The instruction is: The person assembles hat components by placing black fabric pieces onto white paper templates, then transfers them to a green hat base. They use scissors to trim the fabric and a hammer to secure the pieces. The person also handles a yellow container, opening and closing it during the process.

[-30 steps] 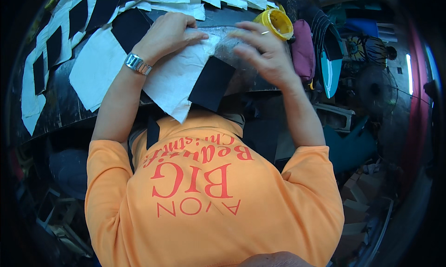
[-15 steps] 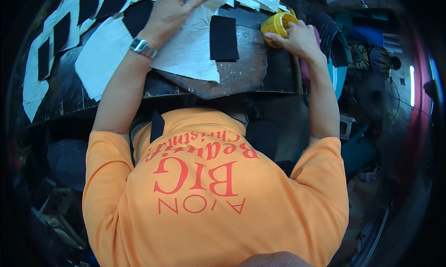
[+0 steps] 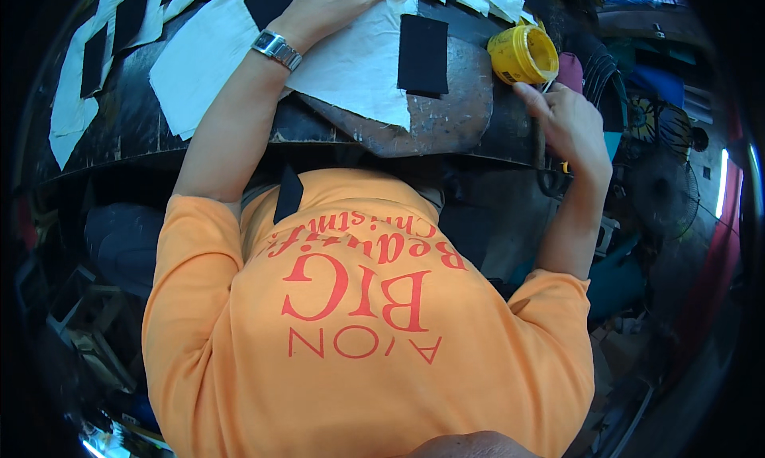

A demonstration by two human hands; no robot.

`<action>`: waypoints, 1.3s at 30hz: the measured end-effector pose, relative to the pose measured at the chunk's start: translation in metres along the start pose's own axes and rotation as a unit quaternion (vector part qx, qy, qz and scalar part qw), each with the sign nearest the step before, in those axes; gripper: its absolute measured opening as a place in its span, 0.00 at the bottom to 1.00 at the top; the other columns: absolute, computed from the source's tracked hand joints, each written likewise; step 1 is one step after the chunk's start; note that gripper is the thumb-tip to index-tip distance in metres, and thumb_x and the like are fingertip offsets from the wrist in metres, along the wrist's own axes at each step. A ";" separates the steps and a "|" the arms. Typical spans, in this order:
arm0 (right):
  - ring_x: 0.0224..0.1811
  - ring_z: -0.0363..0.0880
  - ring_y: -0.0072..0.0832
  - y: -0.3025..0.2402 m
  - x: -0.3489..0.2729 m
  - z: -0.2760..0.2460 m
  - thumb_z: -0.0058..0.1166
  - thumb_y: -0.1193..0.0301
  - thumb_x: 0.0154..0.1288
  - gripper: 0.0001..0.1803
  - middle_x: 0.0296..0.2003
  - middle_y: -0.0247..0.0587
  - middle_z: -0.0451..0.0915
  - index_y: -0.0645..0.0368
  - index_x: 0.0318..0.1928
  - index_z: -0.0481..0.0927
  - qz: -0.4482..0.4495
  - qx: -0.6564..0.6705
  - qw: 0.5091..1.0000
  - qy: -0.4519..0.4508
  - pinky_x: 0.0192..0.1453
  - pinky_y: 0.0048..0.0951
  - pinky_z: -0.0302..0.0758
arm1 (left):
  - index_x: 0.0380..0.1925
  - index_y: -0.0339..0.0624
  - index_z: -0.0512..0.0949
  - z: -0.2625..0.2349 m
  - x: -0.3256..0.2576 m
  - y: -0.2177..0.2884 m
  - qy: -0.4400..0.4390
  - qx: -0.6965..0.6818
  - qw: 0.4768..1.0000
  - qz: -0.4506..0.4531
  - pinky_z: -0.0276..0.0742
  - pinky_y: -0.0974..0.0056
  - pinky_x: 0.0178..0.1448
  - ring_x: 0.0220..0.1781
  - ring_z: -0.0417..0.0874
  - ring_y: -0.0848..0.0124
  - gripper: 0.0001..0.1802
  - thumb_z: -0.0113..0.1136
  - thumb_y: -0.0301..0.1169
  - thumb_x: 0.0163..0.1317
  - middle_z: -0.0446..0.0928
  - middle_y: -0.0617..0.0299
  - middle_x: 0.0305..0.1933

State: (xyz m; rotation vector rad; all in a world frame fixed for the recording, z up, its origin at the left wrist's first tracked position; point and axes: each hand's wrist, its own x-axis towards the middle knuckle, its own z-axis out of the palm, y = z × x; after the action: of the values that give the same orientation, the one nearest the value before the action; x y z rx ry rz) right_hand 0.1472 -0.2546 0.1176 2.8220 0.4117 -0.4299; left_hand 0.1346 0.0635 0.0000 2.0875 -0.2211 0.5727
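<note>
My left hand [image 3: 331, 8], with a metal watch at its wrist, lies over a white cloth piece [image 3: 351, 80]; its thumb is stretched out and the fingertips run past the upper edge. Just right of that cloth, a black rectangular piece [image 3: 422, 56] overlaps its edge. My right hand [image 3: 570, 123] is below the mouth of a tilted yellow jar [image 3: 514, 53]. Its thumb points left and the other fingers are bent, partly hidden. Between jar rim and fingers shows a thin pale strip [image 3: 548, 84]; whether it is a stick or a strand of paste, I cannot tell.
Another white piece [image 3: 203, 64] and several black rectangles [image 3: 131, 18] cover the table's left side. Under the cloth lies a worn brown board [image 3: 454, 111]. Past the table's right end are a pink object [image 3: 569, 72] and a fan [image 3: 661, 191].
My right hand has come out of the yellow jar's mouth and moved down toward me. The jar's mouth now faces more to the right. My left hand stays on the cloth; the whole view has shifted.
</note>
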 end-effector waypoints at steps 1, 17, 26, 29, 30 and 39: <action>0.33 0.86 0.47 -0.009 -0.014 0.008 0.47 0.39 0.74 0.36 0.29 0.52 0.83 0.61 0.35 0.90 -0.135 0.085 0.980 0.121 0.40 0.41 0.80 | 0.40 0.40 0.84 0.001 0.000 0.000 0.004 0.005 1.000 0.001 0.80 0.58 0.47 0.41 0.88 0.55 0.10 0.65 0.33 0.64 0.85 0.48 0.37; 0.84 0.37 0.43 -0.079 0.007 0.117 0.47 0.38 0.71 0.25 0.81 0.33 0.51 0.21 0.65 0.79 -0.364 0.042 0.890 0.272 0.80 0.67 0.32 | 0.39 0.40 0.83 0.005 -0.002 0.002 -0.004 0.000 1.000 -0.010 0.80 0.57 0.46 0.41 0.87 0.54 0.07 0.64 0.30 0.63 0.85 0.48 0.37; 0.84 0.41 0.47 -0.063 -0.024 0.120 0.51 0.38 0.69 0.25 0.78 0.37 0.57 0.24 0.60 0.84 -0.413 0.145 0.881 0.178 0.80 0.68 0.35 | 0.40 0.38 0.83 0.007 -0.001 -0.006 0.024 -0.012 1.000 0.005 0.80 0.59 0.48 0.43 0.88 0.57 0.08 0.64 0.28 0.63 0.85 0.49 0.38; 0.79 0.55 0.47 -0.054 -0.031 0.108 0.52 0.38 0.69 0.25 0.69 0.41 0.71 0.39 0.47 0.91 -0.446 0.196 0.853 0.185 0.79 0.63 0.43 | 0.40 0.37 0.84 0.007 0.000 -0.009 0.022 -0.016 1.000 0.001 0.80 0.59 0.49 0.43 0.88 0.58 0.08 0.64 0.27 0.63 0.85 0.49 0.38; 0.77 0.57 0.46 -0.051 -0.032 0.104 0.52 0.40 0.70 0.25 0.67 0.42 0.72 0.41 0.47 0.91 -0.447 0.235 0.833 0.226 0.79 0.61 0.46 | 0.40 0.37 0.84 0.007 0.000 -0.009 0.017 -0.016 1.000 -0.005 0.80 0.60 0.49 0.43 0.88 0.58 0.08 0.64 0.27 0.62 0.85 0.49 0.38; 0.80 0.51 0.44 -0.065 -0.016 0.119 0.57 0.47 0.70 0.21 0.72 0.37 0.66 0.40 0.54 0.87 -0.332 0.124 0.869 0.345 0.80 0.64 0.38 | 0.40 0.38 0.84 0.007 -0.002 -0.005 0.013 -0.019 1.000 -0.007 0.80 0.60 0.47 0.42 0.88 0.57 0.08 0.64 0.26 0.62 0.85 0.49 0.38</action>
State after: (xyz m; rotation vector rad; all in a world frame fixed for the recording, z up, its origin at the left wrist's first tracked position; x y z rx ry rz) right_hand 0.0823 -0.2328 -0.0002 2.9143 1.5892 0.4915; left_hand 0.1374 0.0606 -0.0079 2.0426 -0.2017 0.5822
